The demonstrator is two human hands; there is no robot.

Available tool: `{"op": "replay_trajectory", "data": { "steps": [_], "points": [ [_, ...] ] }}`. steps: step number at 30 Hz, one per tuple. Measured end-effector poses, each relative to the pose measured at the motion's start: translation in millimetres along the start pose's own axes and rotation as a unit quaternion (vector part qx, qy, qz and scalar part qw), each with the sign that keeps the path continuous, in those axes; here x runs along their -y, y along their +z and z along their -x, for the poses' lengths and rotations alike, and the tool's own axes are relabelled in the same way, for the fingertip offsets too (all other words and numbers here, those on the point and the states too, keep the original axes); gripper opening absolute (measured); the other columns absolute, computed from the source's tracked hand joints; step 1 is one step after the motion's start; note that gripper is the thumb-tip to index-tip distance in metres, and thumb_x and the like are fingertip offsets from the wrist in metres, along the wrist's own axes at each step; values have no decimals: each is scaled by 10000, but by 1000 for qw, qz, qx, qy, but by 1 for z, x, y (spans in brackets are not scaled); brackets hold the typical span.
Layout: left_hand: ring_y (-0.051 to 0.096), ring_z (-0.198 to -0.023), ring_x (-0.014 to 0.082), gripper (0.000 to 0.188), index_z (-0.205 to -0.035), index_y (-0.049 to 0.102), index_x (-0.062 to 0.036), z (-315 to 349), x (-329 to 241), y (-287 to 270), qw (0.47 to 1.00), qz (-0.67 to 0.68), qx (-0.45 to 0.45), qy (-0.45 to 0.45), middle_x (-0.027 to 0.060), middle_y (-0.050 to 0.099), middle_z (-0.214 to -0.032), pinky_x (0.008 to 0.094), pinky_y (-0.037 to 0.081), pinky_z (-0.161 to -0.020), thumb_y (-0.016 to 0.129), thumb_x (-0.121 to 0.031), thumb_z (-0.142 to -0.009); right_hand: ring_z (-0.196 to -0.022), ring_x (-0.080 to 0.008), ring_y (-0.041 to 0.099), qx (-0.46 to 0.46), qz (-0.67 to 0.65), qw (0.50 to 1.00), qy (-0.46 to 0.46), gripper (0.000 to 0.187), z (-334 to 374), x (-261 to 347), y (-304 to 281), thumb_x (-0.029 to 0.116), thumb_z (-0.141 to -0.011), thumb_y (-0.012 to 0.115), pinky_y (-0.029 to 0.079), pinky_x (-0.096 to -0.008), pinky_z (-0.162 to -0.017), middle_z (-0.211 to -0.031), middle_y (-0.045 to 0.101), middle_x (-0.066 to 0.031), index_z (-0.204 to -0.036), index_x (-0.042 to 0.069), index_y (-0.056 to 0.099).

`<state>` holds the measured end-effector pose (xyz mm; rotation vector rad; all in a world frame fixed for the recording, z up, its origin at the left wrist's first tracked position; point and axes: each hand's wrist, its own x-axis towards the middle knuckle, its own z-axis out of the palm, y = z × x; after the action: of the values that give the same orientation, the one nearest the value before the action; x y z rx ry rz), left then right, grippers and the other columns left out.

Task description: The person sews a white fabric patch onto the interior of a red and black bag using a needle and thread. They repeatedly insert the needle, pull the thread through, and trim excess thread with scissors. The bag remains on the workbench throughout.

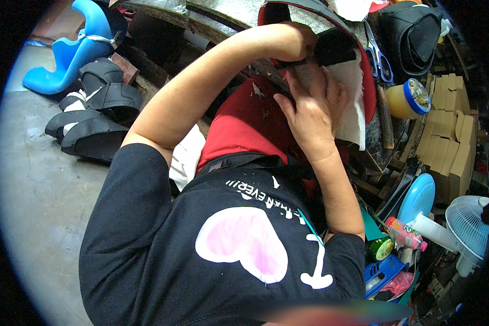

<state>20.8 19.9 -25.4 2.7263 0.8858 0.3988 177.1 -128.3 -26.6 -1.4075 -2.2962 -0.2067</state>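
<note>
My left arm bends across from the left, and my left hand (298, 41) is closed, its fingers curled down out of sight against a curved black piece with red trim (368, 81). What it grips is hidden. My right hand (316, 106) reaches up beside it, palm side low, thumb apart and fingers stretched toward my left hand. Its fingertips are slightly blurred. Under and beside the fingers lies a white cloth-like lining (350, 100) of the piece. Red cloth (244, 122) covers my lap, below both hands.
Scissors (378, 57) with blue handles lie at the right, near a jar (402, 99) with a blue lid. Black shoe-like pieces (100, 117) and a blue foam form (65, 60) are at the left. Cardboard boxes (448, 136) and a fan (464, 228) stand at the right.
</note>
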Motion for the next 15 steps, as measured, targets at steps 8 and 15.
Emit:
{"op": "replay_trajectory", "data": {
  "steps": [8,15],
  "points": [
    [645,-978,391,205,-1032,668,-40,-5,-4,-1,999,9,39,-30,189,655,-1009,457,516,-890,582,-184,-915,-1298,-382,421,-47,-10,999,18,457,-6,-15,-16,411,-857,709,377,-408,-1081,-1398,508,-177,-1221,134,704],
    [652,-988,405,239,-1076,675,-49,-4,-7,-4,996,42,28,-74,214,667,-1057,468,518,-894,569,-191,-914,-1326,-402,401,-28,-128,991,-9,498,-4,-18,-9,484,-856,696,302,-519,-1122,-1471,474,-178,-1231,158,708]
  ]
}}
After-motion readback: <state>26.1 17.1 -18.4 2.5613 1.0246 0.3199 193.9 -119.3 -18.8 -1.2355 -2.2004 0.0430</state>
